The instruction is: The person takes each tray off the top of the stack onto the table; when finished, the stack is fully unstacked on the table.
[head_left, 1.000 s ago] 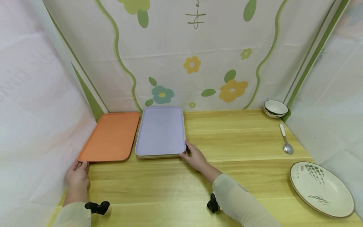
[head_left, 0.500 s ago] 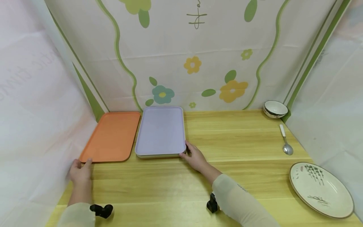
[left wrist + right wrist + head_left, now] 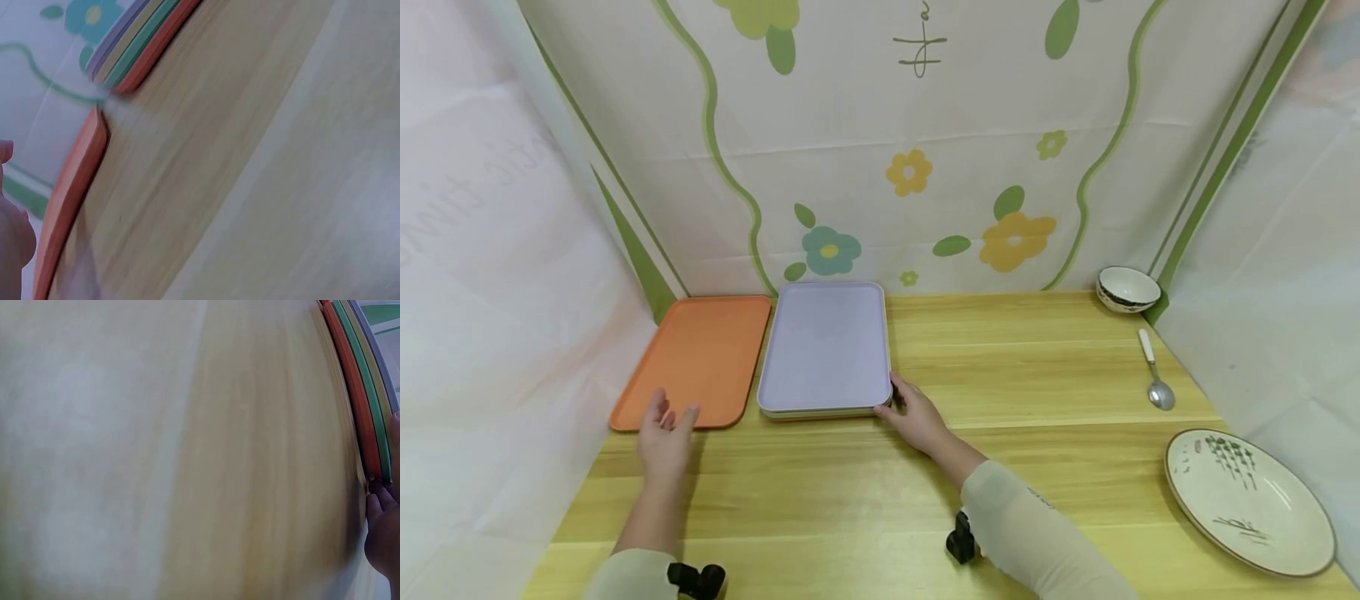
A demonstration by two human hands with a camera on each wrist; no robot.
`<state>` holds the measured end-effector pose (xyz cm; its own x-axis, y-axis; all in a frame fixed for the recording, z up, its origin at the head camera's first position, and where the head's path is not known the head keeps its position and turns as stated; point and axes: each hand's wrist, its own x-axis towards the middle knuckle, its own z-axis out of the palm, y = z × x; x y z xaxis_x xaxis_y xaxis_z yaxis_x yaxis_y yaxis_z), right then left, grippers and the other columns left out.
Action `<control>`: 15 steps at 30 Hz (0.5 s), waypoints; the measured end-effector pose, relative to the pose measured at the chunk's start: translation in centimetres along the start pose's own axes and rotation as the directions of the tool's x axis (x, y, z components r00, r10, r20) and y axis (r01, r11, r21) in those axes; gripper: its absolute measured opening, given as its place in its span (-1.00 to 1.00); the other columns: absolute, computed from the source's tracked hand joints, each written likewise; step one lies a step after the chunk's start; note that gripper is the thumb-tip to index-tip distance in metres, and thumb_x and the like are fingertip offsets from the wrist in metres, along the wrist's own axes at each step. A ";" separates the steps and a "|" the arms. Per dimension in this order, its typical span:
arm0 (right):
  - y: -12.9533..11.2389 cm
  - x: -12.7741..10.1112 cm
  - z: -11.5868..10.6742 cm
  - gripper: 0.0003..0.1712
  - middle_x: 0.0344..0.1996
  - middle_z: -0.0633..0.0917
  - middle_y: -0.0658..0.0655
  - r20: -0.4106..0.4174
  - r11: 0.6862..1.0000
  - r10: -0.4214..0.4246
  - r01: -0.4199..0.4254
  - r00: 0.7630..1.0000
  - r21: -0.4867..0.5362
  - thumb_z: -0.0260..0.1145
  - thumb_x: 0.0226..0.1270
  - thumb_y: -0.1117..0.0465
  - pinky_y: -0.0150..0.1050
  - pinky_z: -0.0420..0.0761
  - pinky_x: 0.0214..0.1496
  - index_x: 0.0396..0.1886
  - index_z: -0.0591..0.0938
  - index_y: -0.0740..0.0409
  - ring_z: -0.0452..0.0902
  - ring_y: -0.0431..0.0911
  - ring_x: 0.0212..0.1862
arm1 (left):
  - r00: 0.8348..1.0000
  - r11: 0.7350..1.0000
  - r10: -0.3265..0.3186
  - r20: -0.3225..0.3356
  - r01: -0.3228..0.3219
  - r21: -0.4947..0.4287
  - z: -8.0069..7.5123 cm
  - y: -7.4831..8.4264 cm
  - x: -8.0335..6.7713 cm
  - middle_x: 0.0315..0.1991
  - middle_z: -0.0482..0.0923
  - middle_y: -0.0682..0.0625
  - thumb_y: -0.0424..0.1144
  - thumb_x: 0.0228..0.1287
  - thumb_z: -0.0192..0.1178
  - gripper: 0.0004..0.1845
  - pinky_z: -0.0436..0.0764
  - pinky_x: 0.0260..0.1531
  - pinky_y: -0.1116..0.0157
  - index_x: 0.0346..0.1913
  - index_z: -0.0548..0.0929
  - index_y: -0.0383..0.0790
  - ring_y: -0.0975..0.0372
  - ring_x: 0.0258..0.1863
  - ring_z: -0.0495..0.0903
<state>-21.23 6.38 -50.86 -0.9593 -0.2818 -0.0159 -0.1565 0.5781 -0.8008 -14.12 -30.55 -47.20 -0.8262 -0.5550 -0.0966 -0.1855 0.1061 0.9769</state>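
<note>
A single orange tray (image 3: 707, 354) lies flat at the far left of the table. My left hand (image 3: 664, 446) hovers at its near edge, fingers loosely spread and holding nothing; in the left wrist view only a bit of that hand (image 3: 14, 234) shows beside the tray's rim. To the right of it sits a neat stack of trays (image 3: 826, 346) with a lilac one on top. Yellow, green and orange rims (image 3: 359, 394) show beneath in the right wrist view. My right hand (image 3: 919, 421) grips the stack's near right corner, thumb at the front edge and fingers along the side.
A patterned bowl (image 3: 1127, 289) stands in the back right corner. In front of it lie a white-handled spoon (image 3: 1156, 371) and, nearer, a large oval plate (image 3: 1251, 504). Printed cloth (image 3: 970, 100) walls the table (image 3: 1000, 350) at the back and on both sides.
My left hand has let go of the orange tray's near left corner and moved right along its near edge. The right hand and the stack have stayed in place.
</note>
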 end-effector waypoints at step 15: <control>-0.2 0.1 -0.1 -0.06 0.46 0.29 0.28 0.000 1.000 0.012 -0.012 1.000 0.011 0.31 0.32 -0.15 0.09 0.29 0.52 0.54 0.17 0.14 0.21 0.18 0.47 | 0.897 0.996 0.073 0.435 -0.088 0.015 6.0 -0.2 -2.5 0.58 -0.12 -0.22 -0.26 0.37 0.23 -0.06 0.02 0.58 0.12 0.56 -0.18 -0.33 0.00 0.57 -0.05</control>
<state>-21.29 6.36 -50.63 -0.9613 -0.2745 -0.0255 -0.1423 0.5734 -0.8068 -15.25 -24.21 -48.32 -0.9864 -0.1312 -0.0986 -0.1201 0.1668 0.9786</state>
